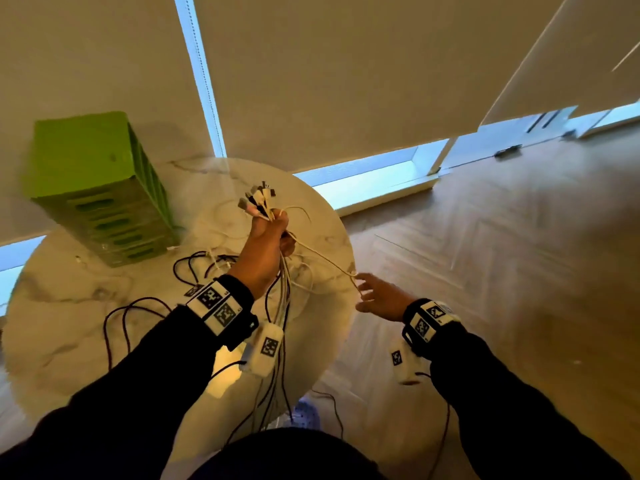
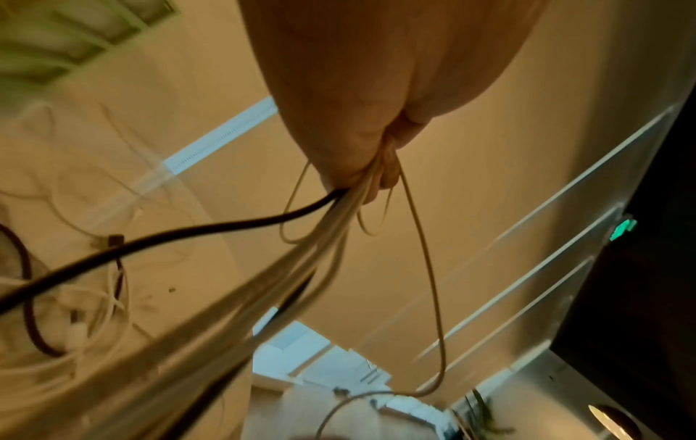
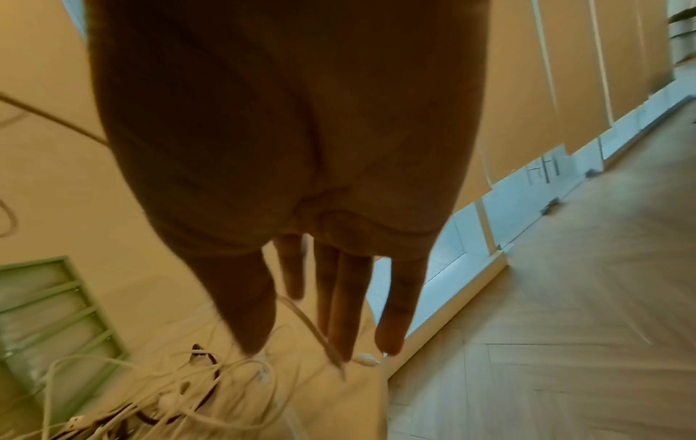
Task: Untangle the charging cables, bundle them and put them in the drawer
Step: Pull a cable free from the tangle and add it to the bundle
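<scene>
L hand [image 1: 265, 252] fist round cable bunch [image 1: 262, 199], R hand [image 1: 381, 297] fingers spread, touching white cable [image 1: 325, 259]

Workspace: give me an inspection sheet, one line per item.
Surface: round marble table, cables strewn on it.
Job's things: cable bunch gripped upright, plugs on top; green drawer unit at the table's far left.
Clutter: nothing seen.
Hands: left hand grips the bunch; right hand has straight fingers, touching the white cable.
Cables: black cables and white ones loose on the table, some hanging off the edge.
Surroundings: wooden floor, drawn blinds.
</scene>
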The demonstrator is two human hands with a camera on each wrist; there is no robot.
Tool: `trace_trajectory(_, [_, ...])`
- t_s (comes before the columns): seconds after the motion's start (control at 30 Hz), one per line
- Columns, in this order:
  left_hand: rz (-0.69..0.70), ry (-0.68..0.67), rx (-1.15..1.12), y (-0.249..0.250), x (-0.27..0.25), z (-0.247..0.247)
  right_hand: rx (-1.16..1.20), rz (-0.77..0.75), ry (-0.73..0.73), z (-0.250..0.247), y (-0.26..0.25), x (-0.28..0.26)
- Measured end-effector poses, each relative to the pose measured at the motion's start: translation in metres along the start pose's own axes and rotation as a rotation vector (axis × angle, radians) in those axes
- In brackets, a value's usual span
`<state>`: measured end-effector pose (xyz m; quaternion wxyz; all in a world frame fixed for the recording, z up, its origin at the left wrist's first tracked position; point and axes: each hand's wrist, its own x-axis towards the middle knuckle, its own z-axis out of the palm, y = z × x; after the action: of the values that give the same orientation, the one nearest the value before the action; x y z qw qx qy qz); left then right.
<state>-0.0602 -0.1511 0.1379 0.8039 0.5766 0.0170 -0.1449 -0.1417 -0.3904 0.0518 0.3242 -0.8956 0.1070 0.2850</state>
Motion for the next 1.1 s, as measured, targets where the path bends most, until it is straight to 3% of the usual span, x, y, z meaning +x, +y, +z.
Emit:
trace_trajectory(0.17, [-0.045,-0.144,0.167,-0.035,-0.004,0.040,-0.055,-0.302,0.221,0.000,-0.008,-0.045])
trace_trajectory(0.23, [-0.030,-0.169,0.276,-0.046,-0.006,0.053,0.001,-0.338,0.216,0.000,-0.020,-0.059])
trace_trajectory(0.37, [0.007,-0.250,0.437,-0.057,-0.002,0.066,0.207,-0.296,0.078,0.000,-0.029,-0.079])
trace_trajectory(0.6, [0.067,-0.196,0.379,-0.044,0.019,0.064,0.136,-0.233,0.138,-0.012,0.009,-0.100])
trace_trajectory(0.67, [0.054,-0.172,0.329,-0.039,0.024,0.061,0.108,-0.154,0.200,-0.013,0.027,-0.097])
trace_trajectory(0.83, [0.044,-0.202,0.203,-0.032,0.029,0.054,-0.362,0.173,0.240,0.000,0.091,-0.068])
trace_trajectory(0.9, [0.018,-0.243,0.161,-0.029,0.028,0.052,-0.234,0.221,0.268,0.000,0.097,-0.058])
trace_trajectory(1.03, [-0.069,-0.333,0.051,-0.026,0.023,0.050,0.331,-0.044,0.496,-0.019,0.041,-0.049])
trace_trajectory(1.1, [-0.105,-0.368,0.016,-0.025,0.021,0.049,0.422,-0.138,0.371,-0.025,-0.001,-0.048])
